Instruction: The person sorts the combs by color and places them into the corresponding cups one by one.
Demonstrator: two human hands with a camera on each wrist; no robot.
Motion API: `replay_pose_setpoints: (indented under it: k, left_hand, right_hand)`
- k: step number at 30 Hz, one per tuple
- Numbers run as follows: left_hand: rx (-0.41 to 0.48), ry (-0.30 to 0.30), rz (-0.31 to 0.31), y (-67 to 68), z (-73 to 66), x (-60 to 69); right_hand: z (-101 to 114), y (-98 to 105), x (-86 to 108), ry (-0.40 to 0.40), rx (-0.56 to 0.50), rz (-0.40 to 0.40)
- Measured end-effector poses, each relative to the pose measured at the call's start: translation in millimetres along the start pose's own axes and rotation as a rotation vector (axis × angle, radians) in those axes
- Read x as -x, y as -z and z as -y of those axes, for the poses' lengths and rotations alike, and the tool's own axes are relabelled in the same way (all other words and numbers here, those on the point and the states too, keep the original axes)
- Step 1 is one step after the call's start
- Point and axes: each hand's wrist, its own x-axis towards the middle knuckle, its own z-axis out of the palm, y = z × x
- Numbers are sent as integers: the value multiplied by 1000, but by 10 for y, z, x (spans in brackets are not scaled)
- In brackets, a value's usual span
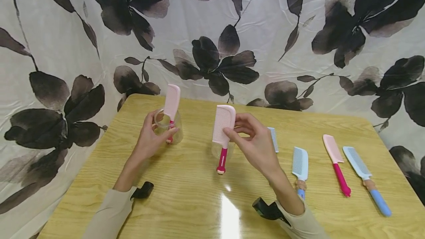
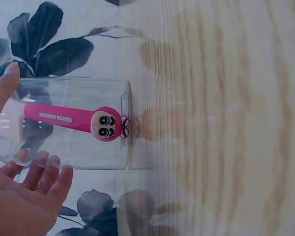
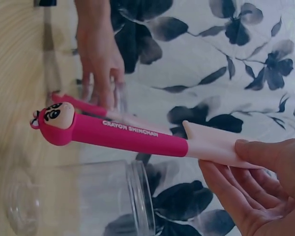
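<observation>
Beige sleeves (image 1: 107,209), then left clear jar (image 2: 101,156) (pink comb (image 2: 64,116) inside)

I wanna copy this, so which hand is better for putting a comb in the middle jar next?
Probably the right hand: it pinches a pink comb near the middle jar. The left hand is farther off, around the other jar.

A wood-grain tabletop (image 1: 189,198) stands before creased floral-print fabric (image 1: 269,21) in what appears to be an indoor recording setup, black wrist cameras (image 1: 142,190) worn at both sleeves (image 1: 107,211); whether home or studio, the fabric-screened view cannot tell.
</observation>
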Motion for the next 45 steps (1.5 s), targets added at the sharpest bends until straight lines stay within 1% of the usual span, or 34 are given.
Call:
replay_pose_setpoints:
  k: [2,6,10,14,20,26,33,45]
  left_hand:
    - [-1,7,1,-4,6,14]
    - [-7,12,2,-11,25,51]
    - [1,-6,-1,-27,49,66]
    - [20,-26,-8,-46,68,58]
    - [18,-23,-10,-50,50,49]
    - [18,-22,-10,-37,27,37]
    - [18,-18,-5,-31,8,22]
    - [2,-23,-6,-18,24,-13]
  right_hand:
    - [3,-39,-19,-2,-12,-16]
    - [14,-113,-59,23,-31,-43]
    - [22,-173,-107,63,-66,-54]
    - [28,-221,-157,70,-90,-64]
    - [44,-306,-259,70,-141,-75]
    - [55,-375,-381,91,-160,-112]
    - [49,-453,-518,136,-216,-147]
    - [43,-591,-674,153,-271,-198]
